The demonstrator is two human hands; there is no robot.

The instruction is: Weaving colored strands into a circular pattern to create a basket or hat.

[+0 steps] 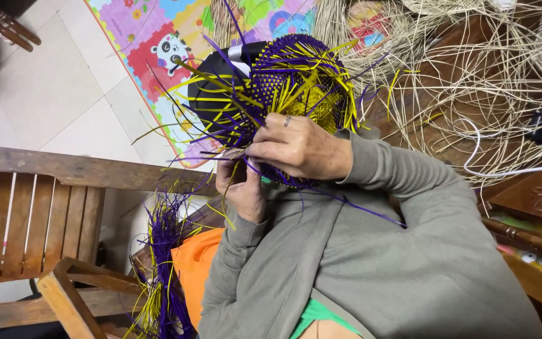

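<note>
Purple-and-yellow woven basket point(296, 81) (loose straw point(490, 69) behind) gripped by both hands.

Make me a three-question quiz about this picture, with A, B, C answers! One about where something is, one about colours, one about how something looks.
1. Where is the loose bundle of strips?
A. on the play mat
B. beside the wooden bench
C. on top of the woven piece

2. Which colours is the woven piece?
A. purple and yellow
B. red and white
C. all green

3. How are the strip ends around the woven piece?
A. all tucked in
B. tied in a bow
C. sticking out loose

Answers:
1 B: the bundle sits right next to the wooden bench.
2 A: purple and yellow strips cross all over it.
3 C: many ends poke out around the right hand and left hand.
</note>
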